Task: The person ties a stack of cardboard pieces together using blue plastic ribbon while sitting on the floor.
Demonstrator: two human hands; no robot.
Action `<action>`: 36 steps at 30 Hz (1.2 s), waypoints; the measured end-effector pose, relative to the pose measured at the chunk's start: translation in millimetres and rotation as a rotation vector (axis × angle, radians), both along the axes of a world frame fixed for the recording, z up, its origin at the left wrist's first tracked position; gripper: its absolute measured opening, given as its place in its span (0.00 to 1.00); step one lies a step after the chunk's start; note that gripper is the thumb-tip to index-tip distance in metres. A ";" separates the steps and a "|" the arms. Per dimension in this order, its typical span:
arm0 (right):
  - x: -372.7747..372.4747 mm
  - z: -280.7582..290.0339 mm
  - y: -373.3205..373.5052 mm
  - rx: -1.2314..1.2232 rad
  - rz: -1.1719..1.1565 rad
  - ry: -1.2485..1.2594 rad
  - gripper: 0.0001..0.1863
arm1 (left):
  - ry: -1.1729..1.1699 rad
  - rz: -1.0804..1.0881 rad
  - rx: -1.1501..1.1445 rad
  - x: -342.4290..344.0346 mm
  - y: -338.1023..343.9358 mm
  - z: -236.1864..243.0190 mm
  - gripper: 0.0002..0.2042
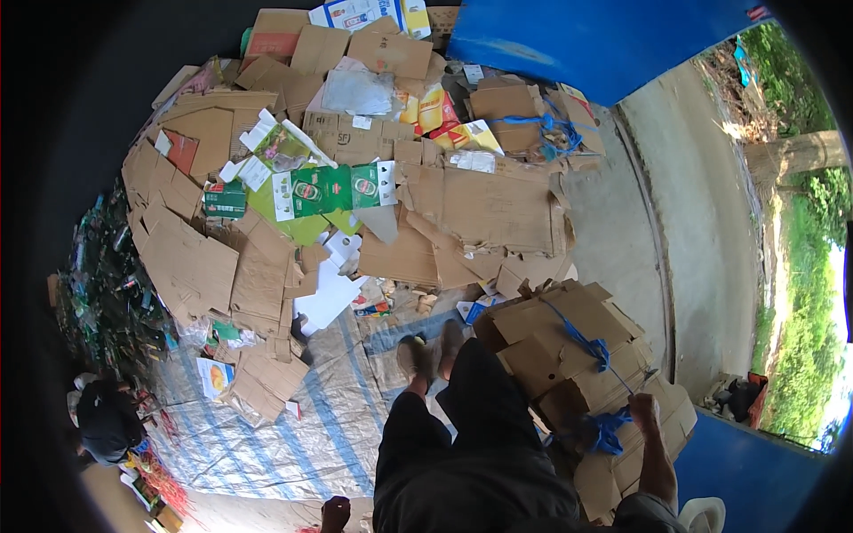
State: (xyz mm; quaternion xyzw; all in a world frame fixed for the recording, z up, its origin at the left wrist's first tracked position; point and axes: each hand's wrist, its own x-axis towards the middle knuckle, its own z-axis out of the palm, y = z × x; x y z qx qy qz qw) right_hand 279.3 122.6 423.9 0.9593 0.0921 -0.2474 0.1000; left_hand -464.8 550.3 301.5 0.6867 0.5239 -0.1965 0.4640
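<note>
A bundle of flattened brown cardboard [622,364] leans beside my right leg, with a blue strap [577,338] running across it. My right hand [644,410] is closed round the strap's end, just above the cardboard. More of the blue strap lies bunched in a knot [608,433] below the hand. At the lower edge, away from the bundle, my left hand [335,513] hangs in shadow with its fingers curled in. Whatever it may hold is hidden.
A wide heap of flattened cardboard [498,209] lies ahead on a striped tarp [267,449]. Dark bottles [98,266] are piled at the left, near a crouching person [107,422]. Blue metal panels [577,44] edge a concrete strip [702,204] on the right.
</note>
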 end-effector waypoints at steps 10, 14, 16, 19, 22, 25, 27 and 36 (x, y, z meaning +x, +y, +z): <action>-6.3 -39.2 -7.6 -0.042 0.128 0.103 0.18 | 0.027 -0.221 0.020 49.2 94.0 10.8 0.07; 4.8 -49.3 -19.0 -0.034 -0.089 0.099 0.18 | 0.095 -0.340 0.008 113.1 133.8 14.7 0.08; 8.6 -57.7 -33.2 -0.045 -0.040 0.112 0.19 | 0.126 -0.388 0.028 145.8 151.8 22.6 0.08; 14.8 -62.4 -25.6 -0.039 -0.100 0.174 0.20 | 0.197 -0.369 -0.011 191.1 174.7 37.4 0.09; 28.5 -56.2 -29.0 -0.023 -0.068 0.192 0.20 | 0.090 -0.349 0.023 254.7 177.9 44.1 0.08; 40.3 -54.7 -25.6 0.041 -0.167 0.147 0.18 | 0.075 -0.397 0.014 290.1 171.7 41.5 0.08; 59.5 -48.0 -7.3 0.078 -0.169 0.112 0.17 | 0.081 -0.381 -0.023 315.5 166.7 40.4 0.09; 177.6 -16.4 62.5 0.071 -0.155 0.051 0.14 | 0.095 -0.269 -0.119 392.7 170.2 21.3 0.09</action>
